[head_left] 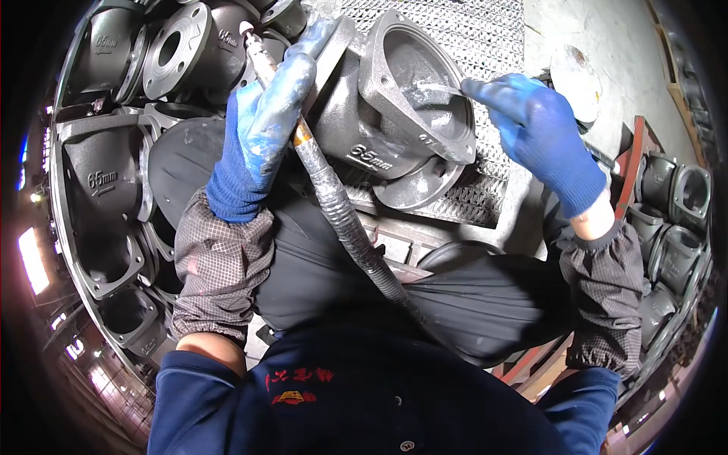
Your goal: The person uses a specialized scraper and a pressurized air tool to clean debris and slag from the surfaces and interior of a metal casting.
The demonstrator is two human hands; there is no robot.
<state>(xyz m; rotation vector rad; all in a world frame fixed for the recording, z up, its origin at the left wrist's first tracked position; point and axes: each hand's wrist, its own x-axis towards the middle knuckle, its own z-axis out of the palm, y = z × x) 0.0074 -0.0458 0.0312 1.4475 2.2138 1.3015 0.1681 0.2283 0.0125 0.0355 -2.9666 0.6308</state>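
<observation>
A grey cast-iron valve body (345,114) lies tilted on a metal grating in front of me, its wide flanged opening facing up and right. My left hand (277,106), in a blue glove smeared with pale dust, is closed round a slim grinder (260,57) with a small pinkish tip. Its fingertips reach the valve body's left flange. From the grinder, a hose (334,193) wrapped in silvery tape runs down across my lap. My right hand (538,125), also blue-gloved, pinches a thin pale strip (438,89) that points into the opening; its exact kind is unclear.
Several similar castings fill a bin (64,220) on the left, close to my knee. More castings (671,205) stand at the far right behind a reddish rail (631,163). The patterned metal grating (485,38) lies beneath the valve body. A whitish round object (576,80) sits beyond my right hand.
</observation>
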